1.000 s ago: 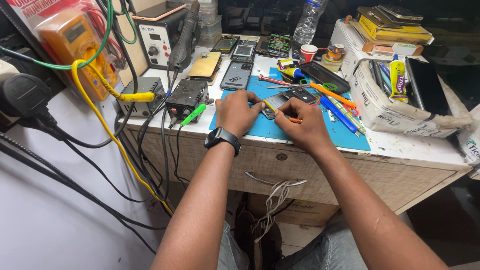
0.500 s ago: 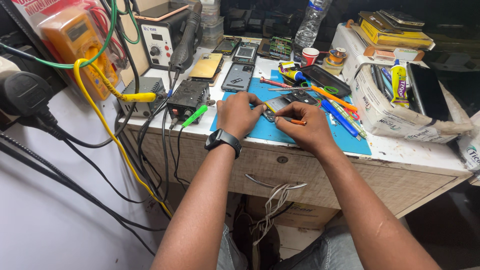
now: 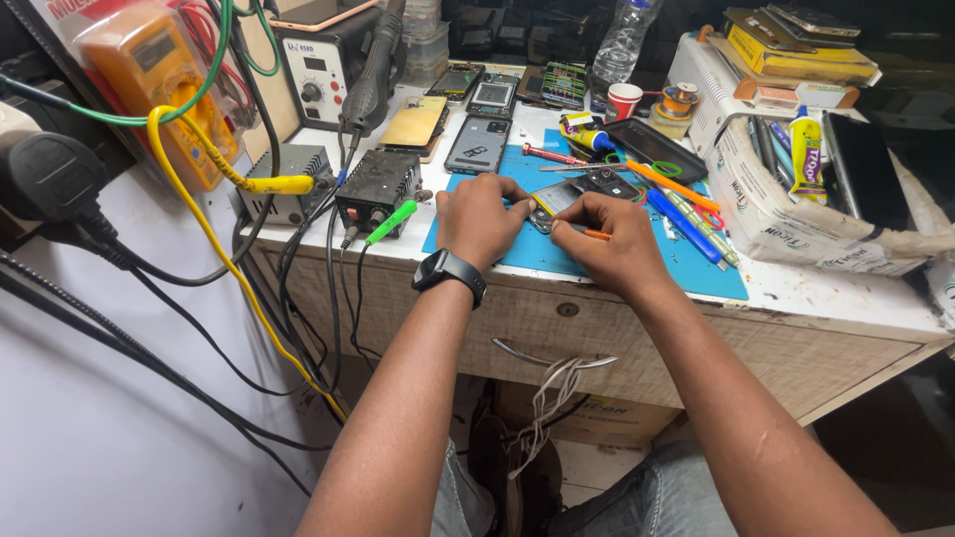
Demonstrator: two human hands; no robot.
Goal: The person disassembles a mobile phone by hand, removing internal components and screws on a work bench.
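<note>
Both hands on opened phone, blue mat.
Left hand (image 3: 481, 217) pinches the phone (image 3: 557, 202) edge to steady it; right hand (image 3: 612, 239) grips an orange tool (image 3: 595, 235) at its side. Prying step, likely; next needs gentle, steady leverage. Behind: screwdrivers (image 3: 686, 214), cup (image 3: 624, 100).

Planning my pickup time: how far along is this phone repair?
Done: the phone on the blue mat lies opened. In hand: left hand steadies it; right hand works inside with an orange-tipped tool. Left: closing it; no cover is on.
</note>
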